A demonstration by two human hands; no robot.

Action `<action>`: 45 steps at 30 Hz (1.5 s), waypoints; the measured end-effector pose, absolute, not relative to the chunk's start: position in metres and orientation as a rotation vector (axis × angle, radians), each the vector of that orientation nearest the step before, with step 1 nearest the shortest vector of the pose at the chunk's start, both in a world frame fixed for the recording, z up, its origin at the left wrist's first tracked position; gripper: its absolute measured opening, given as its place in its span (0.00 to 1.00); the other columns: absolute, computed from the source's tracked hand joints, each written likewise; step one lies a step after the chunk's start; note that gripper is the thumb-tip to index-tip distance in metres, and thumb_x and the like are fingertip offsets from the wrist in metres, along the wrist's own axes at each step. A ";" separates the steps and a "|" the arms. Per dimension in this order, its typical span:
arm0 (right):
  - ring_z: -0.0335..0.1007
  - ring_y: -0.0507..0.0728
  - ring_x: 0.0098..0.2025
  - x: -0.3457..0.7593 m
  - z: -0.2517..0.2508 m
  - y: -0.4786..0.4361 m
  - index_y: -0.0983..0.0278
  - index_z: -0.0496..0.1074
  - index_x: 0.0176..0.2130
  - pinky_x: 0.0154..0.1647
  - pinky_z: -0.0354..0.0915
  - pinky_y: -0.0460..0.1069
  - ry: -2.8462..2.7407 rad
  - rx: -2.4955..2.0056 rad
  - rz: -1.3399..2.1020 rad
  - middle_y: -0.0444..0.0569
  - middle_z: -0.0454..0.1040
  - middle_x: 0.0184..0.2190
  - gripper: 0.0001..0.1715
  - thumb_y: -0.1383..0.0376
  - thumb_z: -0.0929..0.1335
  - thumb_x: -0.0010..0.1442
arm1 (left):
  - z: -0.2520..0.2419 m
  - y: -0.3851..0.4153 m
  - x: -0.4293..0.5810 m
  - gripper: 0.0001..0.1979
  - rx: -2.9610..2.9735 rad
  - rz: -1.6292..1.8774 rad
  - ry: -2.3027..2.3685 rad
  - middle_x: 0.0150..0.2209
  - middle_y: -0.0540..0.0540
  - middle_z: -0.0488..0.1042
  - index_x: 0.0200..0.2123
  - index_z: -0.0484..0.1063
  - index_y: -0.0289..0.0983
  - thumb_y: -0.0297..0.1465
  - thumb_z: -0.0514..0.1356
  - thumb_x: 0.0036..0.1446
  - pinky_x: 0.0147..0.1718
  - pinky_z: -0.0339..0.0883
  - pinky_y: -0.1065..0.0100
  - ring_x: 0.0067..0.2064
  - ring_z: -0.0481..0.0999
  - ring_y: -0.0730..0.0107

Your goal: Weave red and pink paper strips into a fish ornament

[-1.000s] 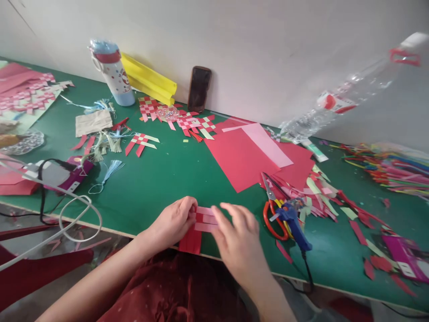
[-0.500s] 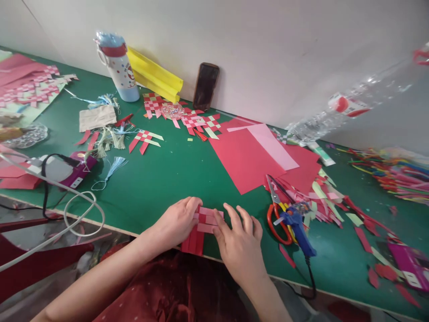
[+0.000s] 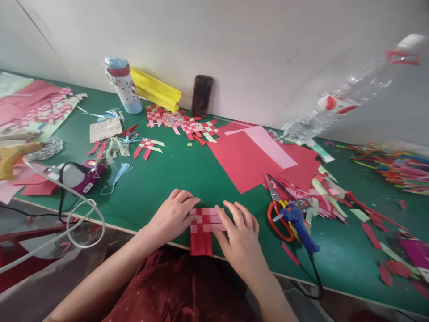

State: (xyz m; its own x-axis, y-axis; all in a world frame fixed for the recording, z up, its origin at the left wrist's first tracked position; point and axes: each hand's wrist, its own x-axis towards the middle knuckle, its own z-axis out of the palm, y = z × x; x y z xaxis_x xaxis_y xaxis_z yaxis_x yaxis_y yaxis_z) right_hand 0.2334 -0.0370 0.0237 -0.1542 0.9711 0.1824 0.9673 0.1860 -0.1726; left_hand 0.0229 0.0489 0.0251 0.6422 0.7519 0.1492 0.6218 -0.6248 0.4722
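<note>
A small woven piece of red and pink paper strips [image 3: 202,228] lies at the table's front edge, its red strips pointing toward me and its pink strips to the right. My left hand [image 3: 174,212] grips its upper left side, thumb on the weave and forefinger by the top corner. From the right, my right hand [image 3: 238,230] holds the pink strips between thumb and forefinger, its other fingers loosely curved. The fingertips cover parts of the strips.
Scissors [image 3: 276,214] and a blue glue gun [image 3: 301,223] lie right of my hand, beside paper scraps. Red sheets [image 3: 246,165], a phone [image 3: 202,96], a flask [image 3: 124,87] and a tilted plastic bottle [image 3: 338,105] are farther back. A white cable [image 3: 95,214] loops at left.
My left hand has loosened and shifted off the weave, uncovering more of its checks. The piece now sits straighter. The whole view has tilted slightly upward and left.
</note>
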 end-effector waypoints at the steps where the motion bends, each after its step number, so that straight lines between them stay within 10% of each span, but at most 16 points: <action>1: 0.56 0.69 0.61 0.233 0.023 -0.039 0.61 0.65 0.60 0.57 0.56 0.65 -2.216 -1.833 0.024 0.57 0.66 0.60 0.25 0.58 0.64 0.66 | 0.025 0.048 0.024 0.15 2.509 0.449 1.080 0.46 0.41 0.71 0.51 0.70 0.36 0.31 0.60 0.61 0.50 0.67 0.56 0.48 0.67 0.57; 37: 0.59 0.66 0.58 0.233 0.018 -0.001 0.59 0.75 0.45 0.54 0.58 0.63 -2.123 -1.760 0.283 0.52 0.72 0.56 0.11 0.66 0.65 0.64 | 0.024 0.039 0.038 0.08 2.467 0.352 1.078 0.40 0.45 0.72 0.39 0.66 0.37 0.21 0.56 0.57 0.49 0.64 0.55 0.45 0.67 0.59; 45: 0.72 0.57 0.42 0.238 0.036 0.002 0.59 0.72 0.34 0.45 0.63 0.54 -1.914 -1.693 0.554 0.46 0.78 0.36 0.08 0.66 0.64 0.64 | 0.016 0.042 0.043 0.22 1.904 0.667 1.106 0.40 0.48 0.71 0.53 0.59 0.41 0.26 0.59 0.56 0.44 0.69 0.60 0.42 0.73 0.66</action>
